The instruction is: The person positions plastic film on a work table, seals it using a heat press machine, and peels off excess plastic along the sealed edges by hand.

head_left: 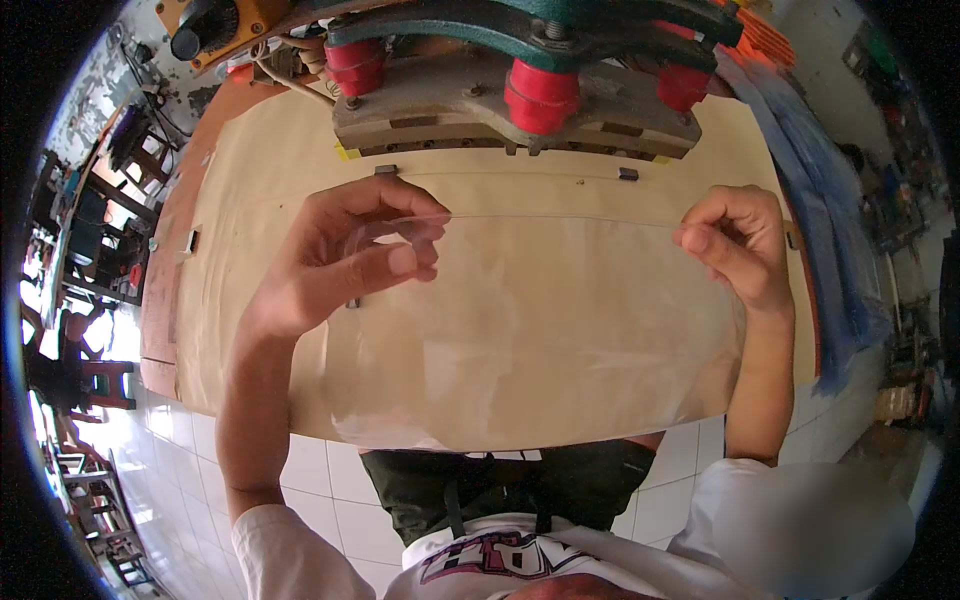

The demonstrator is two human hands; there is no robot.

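A clear plastic sheet (560, 320) hangs between my two hands, its top edge stretched nearly straight across. My left hand (350, 250) pinches the upper left corner between thumb and fingers. At the upper right corner, my right hand (740, 245) holds the sheet with thumb against curled fingers. The sheet spreads down toward my body over the tan table covering, which shows through it. Just beyond the sheet stands a heavy press head (520, 115) with red cylindrical mounts, apart from both hands.
Small dark blocks, one (628, 174) at right and another (386, 170) at left, sit on the tan covering (250, 170) before the press. Blue translucent plastic (830, 230) drapes over the table's right side. An orange box with a black knob (205, 30) is at the upper left.
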